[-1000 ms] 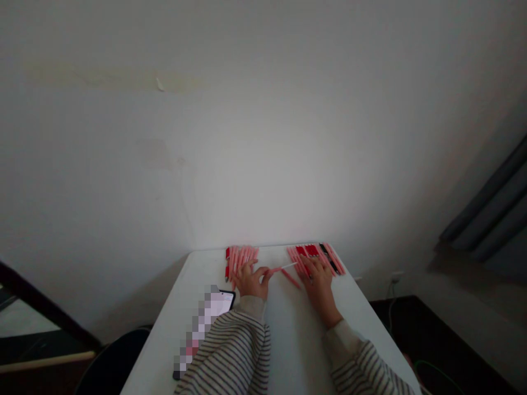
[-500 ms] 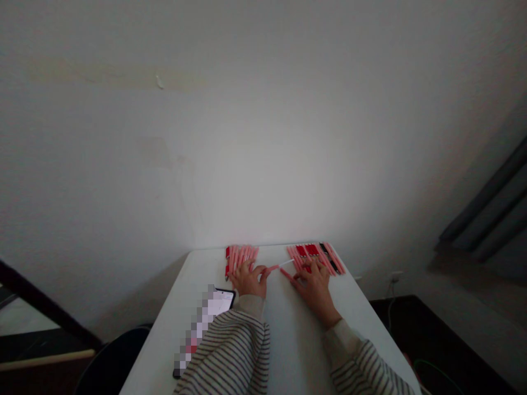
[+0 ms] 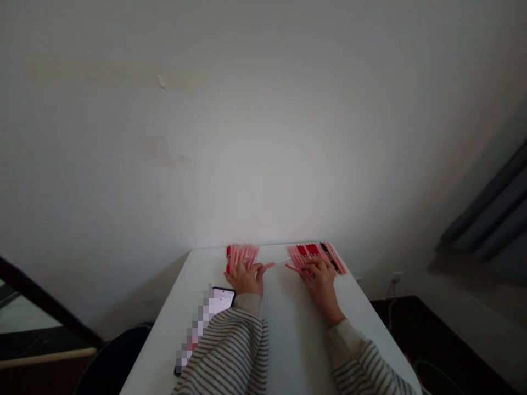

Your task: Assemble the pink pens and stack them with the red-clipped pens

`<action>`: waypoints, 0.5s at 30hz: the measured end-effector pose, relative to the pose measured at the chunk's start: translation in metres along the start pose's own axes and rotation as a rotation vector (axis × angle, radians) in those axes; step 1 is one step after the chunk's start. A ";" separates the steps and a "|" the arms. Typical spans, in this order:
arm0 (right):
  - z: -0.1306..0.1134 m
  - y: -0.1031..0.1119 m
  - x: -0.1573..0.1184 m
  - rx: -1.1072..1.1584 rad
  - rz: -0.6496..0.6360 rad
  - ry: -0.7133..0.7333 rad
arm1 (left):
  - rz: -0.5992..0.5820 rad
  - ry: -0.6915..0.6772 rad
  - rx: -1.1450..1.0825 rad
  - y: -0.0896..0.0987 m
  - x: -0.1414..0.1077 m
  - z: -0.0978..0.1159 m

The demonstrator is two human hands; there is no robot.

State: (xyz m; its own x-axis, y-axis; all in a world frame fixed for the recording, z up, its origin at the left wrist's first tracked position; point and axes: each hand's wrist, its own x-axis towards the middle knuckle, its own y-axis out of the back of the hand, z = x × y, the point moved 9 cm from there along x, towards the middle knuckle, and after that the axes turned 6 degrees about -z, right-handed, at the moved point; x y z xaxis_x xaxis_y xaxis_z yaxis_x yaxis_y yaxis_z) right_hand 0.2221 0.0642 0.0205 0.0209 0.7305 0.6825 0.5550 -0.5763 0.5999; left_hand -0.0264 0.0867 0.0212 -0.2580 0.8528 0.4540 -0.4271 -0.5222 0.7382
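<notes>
My left hand [image 3: 248,277] pinches a short pink stick [image 3: 268,266] between thumb and fingers. A thin white rod [image 3: 282,260] reaches from that stick's tip toward the right-hand pile. In my right hand [image 3: 320,280] is a slim pink tube [image 3: 292,267], its end pointing left at the left-hand piece, with a gap between them. Beside my left hand lies a row of pink sticks [image 3: 246,252] with red parts at its left edge. Under and behind my right hand is another row of pink sticks [image 3: 338,260] with red and black parts. Their exact kind is too small to tell.
A phone [image 3: 224,296] lies on the white table [image 3: 294,340], partly under my left sleeve. The table's far edge meets a pale wall [image 3: 263,137]. A dark round object [image 3: 111,362] is at lower left, a socket with a cable [image 3: 397,276] at right.
My hands have drawn slightly apart, and the gap between the two pink pieces is wider. The right-hand tube has tilted flatter. The piles stay in place.
</notes>
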 end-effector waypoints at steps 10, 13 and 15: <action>0.020 0.010 -0.001 -0.038 0.077 -0.106 | -0.011 0.045 -0.001 -0.002 0.004 -0.010; 0.022 0.009 0.000 -0.028 0.071 -0.113 | -0.005 0.035 0.003 -0.002 0.003 -0.009; 0.022 0.008 0.000 -0.018 0.062 -0.110 | -0.006 0.028 0.006 -0.002 0.003 -0.008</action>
State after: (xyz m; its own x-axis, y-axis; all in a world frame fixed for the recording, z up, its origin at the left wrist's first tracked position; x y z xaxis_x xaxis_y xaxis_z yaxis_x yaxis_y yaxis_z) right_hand 0.2448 0.0676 0.0162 0.1459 0.7287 0.6691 0.5346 -0.6272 0.5664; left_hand -0.0334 0.0903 0.0172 -0.2793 0.8559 0.4352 -0.4239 -0.5166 0.7440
